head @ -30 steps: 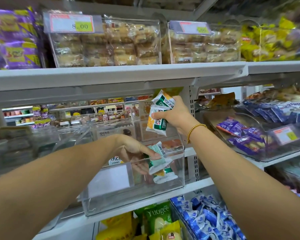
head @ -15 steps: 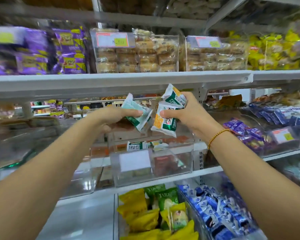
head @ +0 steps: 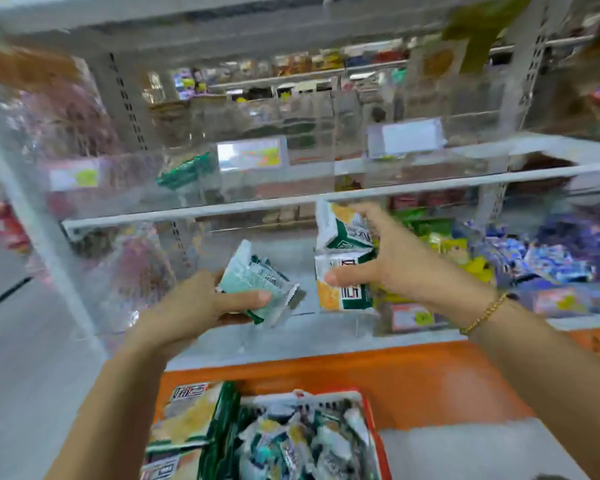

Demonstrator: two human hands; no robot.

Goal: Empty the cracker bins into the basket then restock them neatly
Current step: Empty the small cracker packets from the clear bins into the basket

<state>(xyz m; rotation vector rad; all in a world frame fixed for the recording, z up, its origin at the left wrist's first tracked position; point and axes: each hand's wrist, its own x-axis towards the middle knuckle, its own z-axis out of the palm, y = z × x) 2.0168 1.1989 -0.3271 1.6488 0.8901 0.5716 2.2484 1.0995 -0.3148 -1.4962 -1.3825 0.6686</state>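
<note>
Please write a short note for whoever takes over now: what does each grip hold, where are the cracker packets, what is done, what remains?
The left grip holds one pale green packet.
The right grip holds two orange-and-green packets.
The basket, low in view, holds many packets.
Done: the clear bin looks nearly emptied; one dark green packet lies in it.
Left: drop the three held packets into the basket, fetch that one, then restock neatly.

Red-rimmed basket (head: 373,431) cut off at bottom edge. Clear plastic bins (head: 291,181) motion-blurred; white price label (head: 248,154) unreadable. Green-and-white cracker packets (head: 343,299) partly hidden by right hand (head: 395,265).
</note>
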